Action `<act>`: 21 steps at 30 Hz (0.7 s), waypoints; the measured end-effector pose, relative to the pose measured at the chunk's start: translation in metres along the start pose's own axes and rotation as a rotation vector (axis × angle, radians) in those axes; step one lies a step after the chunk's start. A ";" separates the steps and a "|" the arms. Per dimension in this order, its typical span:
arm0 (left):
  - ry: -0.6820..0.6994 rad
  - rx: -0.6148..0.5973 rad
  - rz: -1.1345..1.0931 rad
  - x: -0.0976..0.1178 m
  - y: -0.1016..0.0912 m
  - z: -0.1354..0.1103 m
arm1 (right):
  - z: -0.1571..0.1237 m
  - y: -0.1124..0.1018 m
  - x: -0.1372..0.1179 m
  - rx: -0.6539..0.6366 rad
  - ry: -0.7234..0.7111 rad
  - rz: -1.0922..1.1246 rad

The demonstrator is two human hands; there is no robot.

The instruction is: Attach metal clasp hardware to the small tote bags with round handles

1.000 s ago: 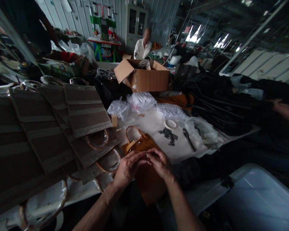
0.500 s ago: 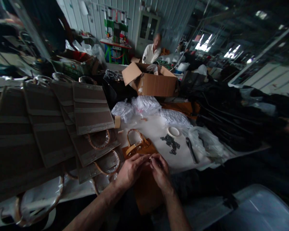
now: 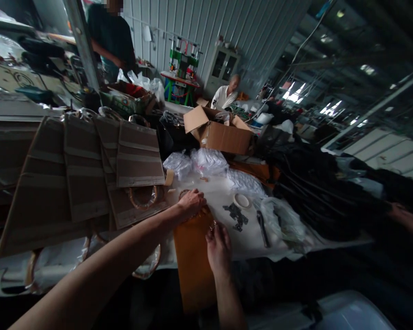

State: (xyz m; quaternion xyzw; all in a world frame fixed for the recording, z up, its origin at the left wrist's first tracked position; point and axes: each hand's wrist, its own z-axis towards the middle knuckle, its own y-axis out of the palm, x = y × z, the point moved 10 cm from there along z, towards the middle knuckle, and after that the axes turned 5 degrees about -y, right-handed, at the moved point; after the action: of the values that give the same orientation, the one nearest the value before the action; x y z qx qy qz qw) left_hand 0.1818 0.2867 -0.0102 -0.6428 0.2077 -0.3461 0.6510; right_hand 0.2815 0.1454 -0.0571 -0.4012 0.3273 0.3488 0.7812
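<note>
A tan leather handbag lies at the table's front edge, its long flat panel hanging toward me. My left hand is closed over the top of the bag, at the handle; the hand hides most of that handle and what its fingertips touch. Just right of the panel, my right hand pinches a small shiny metal fitting between thumb and fingers. Beside it on the white tabletop are several small black pieces, a white tape roll and a dark tool with a long handle.
Brown bag panels with wrapped handles overlap at left. Plastic-wrapped white packs and an open cardboard box stand behind. Black material is heaped at right, near a clear bag and another person's arm. Two people are farther back.
My hands were together over the bag; now they are apart. The left has moved forward onto the handle area, while the right keeps the metal fitting. The view has shifted.
</note>
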 end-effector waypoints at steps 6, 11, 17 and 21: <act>0.157 -0.077 0.103 0.023 -0.008 0.012 | 0.003 0.018 0.012 0.113 0.324 0.503; 0.214 -0.085 0.104 0.035 -0.025 0.014 | 0.007 0.029 -0.010 0.006 0.357 0.553; 0.031 -0.191 0.032 0.040 -0.024 0.020 | 0.008 0.044 -0.014 -0.077 0.359 0.401; -0.093 -0.196 -0.057 0.045 -0.026 0.019 | 0.014 0.057 -0.012 -0.132 0.292 0.278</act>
State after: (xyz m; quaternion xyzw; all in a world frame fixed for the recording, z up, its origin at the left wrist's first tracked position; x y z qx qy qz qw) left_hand 0.2207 0.2695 0.0251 -0.7243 0.1916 -0.3127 0.5839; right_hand 0.2319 0.1790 -0.0636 -0.4490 0.4656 0.4120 0.6418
